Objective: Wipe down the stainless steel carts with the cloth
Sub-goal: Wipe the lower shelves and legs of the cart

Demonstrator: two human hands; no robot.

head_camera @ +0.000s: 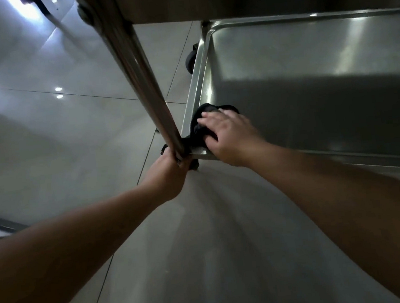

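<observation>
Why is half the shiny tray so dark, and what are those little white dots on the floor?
In the head view, a shadow covers the near half of the lower shelf, where the right hand presses the dark cloth; the far half catches pale glare streaks. The dots are lamp reflections on the glossy floor tiles. The left hand grips the cart post; the wide lens stretches both arms.

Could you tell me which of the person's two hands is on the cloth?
The right hand presses the dark cloth into the near left corner of the cart's lower shelf. The left hand instead grips the cart's upright post.
</observation>
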